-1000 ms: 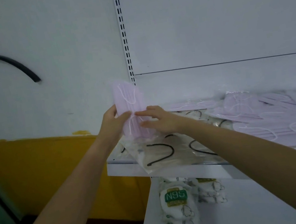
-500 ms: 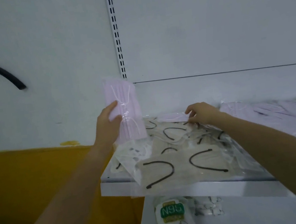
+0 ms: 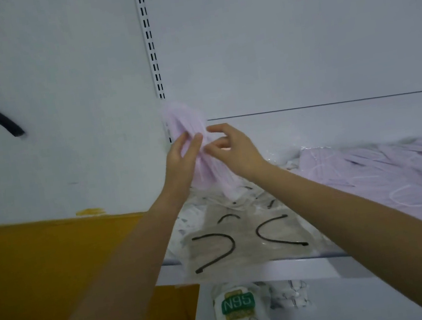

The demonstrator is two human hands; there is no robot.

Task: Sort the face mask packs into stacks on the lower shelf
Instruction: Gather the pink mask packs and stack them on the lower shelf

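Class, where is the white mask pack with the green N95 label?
Head view, bottom centre: the white N95 pack lies on the white lower shelf, just below the upper shelf.

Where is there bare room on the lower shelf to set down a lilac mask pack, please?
The white lower shelf is bare right of the green-labelled N95 mask pack and patterned white packs. The upper shelf is crowded: beige masks with black loops at left, a heap of lilac mask packs at right.

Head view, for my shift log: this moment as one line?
left hand: holds lilac mask packs | right hand: pinches them | lower shelf: N95 pack lying
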